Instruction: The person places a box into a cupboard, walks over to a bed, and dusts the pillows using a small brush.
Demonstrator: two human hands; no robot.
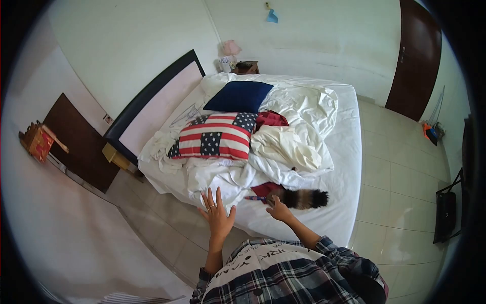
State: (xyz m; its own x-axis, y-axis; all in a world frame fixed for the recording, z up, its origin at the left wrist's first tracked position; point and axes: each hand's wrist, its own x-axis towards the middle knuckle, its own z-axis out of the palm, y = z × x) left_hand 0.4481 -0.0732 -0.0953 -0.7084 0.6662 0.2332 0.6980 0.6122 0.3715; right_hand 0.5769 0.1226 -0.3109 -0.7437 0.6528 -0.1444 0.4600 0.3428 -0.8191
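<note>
Beyond "ORK" on the shirt point(263, 263), left hand point(217, 219) splays empty; right hand point(278, 210), hold unclear.

Bed point(349, 126) — blue pillow point(239, 96), flag-print pillow point(215, 136), rumpled sheets point(288, 147), furry item point(305, 199).

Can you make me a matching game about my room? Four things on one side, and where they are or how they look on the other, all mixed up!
1. Dark blue pillow
2. Left hand
3. Furry striped thing
4. Light blue thing

A. Up on the wall
B. Beside the right hand
C. Just beyond the stars-and-stripes pillow
D. Fingers spread apart

Right pairs: 1-C, 2-D, 3-B, 4-A
</note>
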